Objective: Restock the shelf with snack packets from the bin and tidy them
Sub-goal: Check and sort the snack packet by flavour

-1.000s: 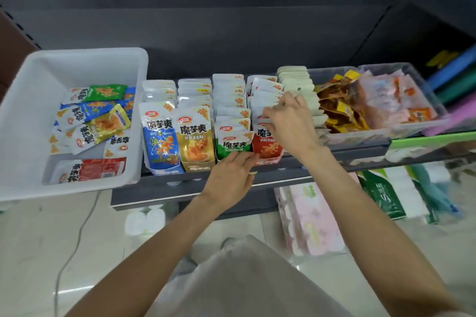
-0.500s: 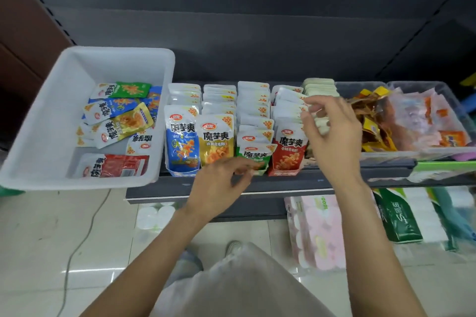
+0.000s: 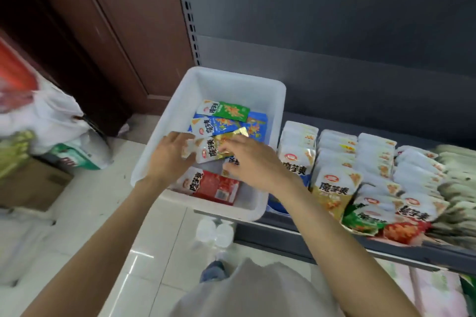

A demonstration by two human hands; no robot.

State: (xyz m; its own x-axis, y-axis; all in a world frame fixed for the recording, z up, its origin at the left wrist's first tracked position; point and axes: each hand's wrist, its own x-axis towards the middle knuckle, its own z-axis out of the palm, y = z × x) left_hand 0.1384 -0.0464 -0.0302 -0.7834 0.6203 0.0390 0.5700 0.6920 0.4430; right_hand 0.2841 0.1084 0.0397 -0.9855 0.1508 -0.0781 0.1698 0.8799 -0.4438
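A white plastic bin [image 3: 278,100] stands on the left end of the dark shelf [image 3: 309,237]. Loose snack packets lie in it: a green one [image 3: 229,110], a blue one [image 3: 226,125], a red one [image 3: 216,185] and a yellow packet [image 3: 216,148]. Both my hands are inside the bin at the yellow packet. My left hand [image 3: 170,156] holds its left end with curled fingers. My right hand [image 3: 249,159] pinches its right part from above. Rows of upright packets [image 3: 334,175] fill the shelf to the right of the bin.
A brown cabinet or door [image 3: 110,33] stands left of the shelf upright. White bags [image 3: 51,121] and a cardboard box [image 3: 28,185] sit on the floor at the left. Small white cups [image 3: 215,231] lie under the shelf edge. Pale packaged goods [image 3: 432,291] sit below on the right.
The view has swung left. Both hands left the shelf rows and went into the bin, where they now hold the yellow packet.
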